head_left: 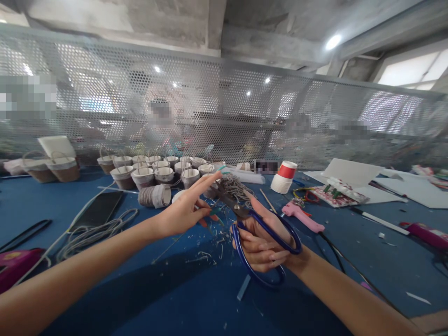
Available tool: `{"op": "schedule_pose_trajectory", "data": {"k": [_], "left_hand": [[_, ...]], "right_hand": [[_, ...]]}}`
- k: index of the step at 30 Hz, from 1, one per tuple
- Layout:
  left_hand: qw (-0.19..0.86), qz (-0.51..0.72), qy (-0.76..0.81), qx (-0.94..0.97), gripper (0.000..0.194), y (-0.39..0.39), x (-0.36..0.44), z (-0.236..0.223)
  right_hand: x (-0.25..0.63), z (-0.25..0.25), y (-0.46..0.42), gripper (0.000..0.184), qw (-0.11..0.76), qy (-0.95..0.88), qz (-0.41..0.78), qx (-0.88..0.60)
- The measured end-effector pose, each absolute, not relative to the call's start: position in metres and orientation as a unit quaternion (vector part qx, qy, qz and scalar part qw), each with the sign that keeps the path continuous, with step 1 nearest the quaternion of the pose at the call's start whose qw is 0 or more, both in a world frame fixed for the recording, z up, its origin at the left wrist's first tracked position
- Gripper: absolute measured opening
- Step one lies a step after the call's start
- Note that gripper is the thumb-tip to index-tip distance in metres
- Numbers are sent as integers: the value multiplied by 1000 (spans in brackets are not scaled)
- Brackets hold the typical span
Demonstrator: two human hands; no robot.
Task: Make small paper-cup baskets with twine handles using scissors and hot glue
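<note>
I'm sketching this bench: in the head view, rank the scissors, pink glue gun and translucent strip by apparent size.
1. Scissors, perhaps enlarged by nearness
2. Pink glue gun
3. Translucent strip

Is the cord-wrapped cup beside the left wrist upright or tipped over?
Tipped over: the cord-wrapped cup lies on its side, its wall along the table, while the cups behind it stand with their rims up.

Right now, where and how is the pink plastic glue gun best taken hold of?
Probably by its handle, from the near right: the pink plastic glue gun lies with that slim end angled toward the person's right, its tip left. The right hand holds blue-handled metal scissors, so would first need freeing.
</note>
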State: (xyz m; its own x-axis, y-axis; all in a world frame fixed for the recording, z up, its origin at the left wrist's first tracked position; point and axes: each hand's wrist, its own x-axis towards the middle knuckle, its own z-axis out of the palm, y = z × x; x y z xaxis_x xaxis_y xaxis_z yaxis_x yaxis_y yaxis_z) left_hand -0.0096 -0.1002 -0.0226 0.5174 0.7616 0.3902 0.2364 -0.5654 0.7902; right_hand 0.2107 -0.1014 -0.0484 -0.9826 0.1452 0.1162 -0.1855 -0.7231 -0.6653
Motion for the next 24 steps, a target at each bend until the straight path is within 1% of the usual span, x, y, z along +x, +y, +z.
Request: {"op": "schedule_pose_trajectory", "data": {"k": [3, 6, 10, 13, 16, 24], "left_hand": [[355, 367, 302, 805, 68, -100, -10, -23], [338, 365, 289, 818, 60, -99, -10, -22], [303, 397, 289, 817, 55, -100, -12, -21], [316, 420, 318, 789, 59, -99, -12, -20], [339, 422, 351, 764, 61, -97, -12, -19], [369, 430, 329, 756, 40, -93, -11, -20]], "right_hand": [[210, -50, -101, 87, 91, -371, 924, 24], [209, -48, -102, 85, 94, -391, 916, -1], [211, -40, -104, 84, 146, -421, 895, -35], [216, -37, -101, 81, 197, -419, 886, -28], [221, -37, -95, 79, 219, -402, 889, 1], [217, -36, -95, 80, 241, -407, 881, 33]]}}
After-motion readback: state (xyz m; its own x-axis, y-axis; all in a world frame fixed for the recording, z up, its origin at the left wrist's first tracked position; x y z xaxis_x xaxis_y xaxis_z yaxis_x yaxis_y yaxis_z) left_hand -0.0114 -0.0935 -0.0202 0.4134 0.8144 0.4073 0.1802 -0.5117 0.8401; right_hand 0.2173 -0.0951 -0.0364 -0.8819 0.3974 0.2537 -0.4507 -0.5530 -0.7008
